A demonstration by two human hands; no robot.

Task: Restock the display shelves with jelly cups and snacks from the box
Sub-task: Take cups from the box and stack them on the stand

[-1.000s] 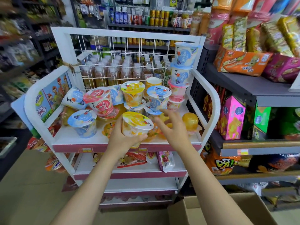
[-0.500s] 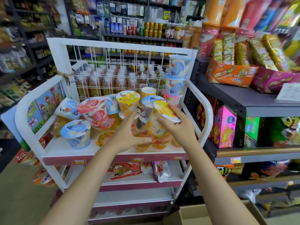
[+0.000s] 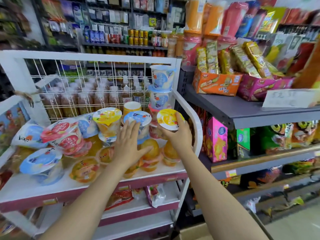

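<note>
My right hand point(image 3: 179, 135) grips a yellow-lidded jelly cup point(image 3: 168, 119) at the right end of the white rack's top shelf point(image 3: 150, 172), beside the rack's curved side rail. My left hand point(image 3: 127, 146) is open, fingers straight, against a blue-lidded jelly cup point(image 3: 137, 118) in the middle of the shelf. Several more jelly cups lie or stand on that shelf: a yellow-lidded one point(image 3: 107, 116), a red-lidded one tipped over point(image 3: 64, 134), a blue-lidded one on its side point(image 3: 41, 163). A stack of blue cups point(image 3: 161, 87) rises at the back right. The box is barely visible at the bottom edge.
A wire grid point(image 3: 83, 87) backs the rack, with bottles behind it. Snack packs point(image 3: 154, 193) lie on the rack's lower shelf. To the right, a grey store shelf point(image 3: 242, 111) carries orange and pink snack boxes point(image 3: 216, 84); a pink box point(image 3: 217, 139) stands below.
The yellow-lidded cup passed from my left hand to my right hand and moved right toward the rack's side rail. My left hand let go and now lies open against the blue-lidded cup.
</note>
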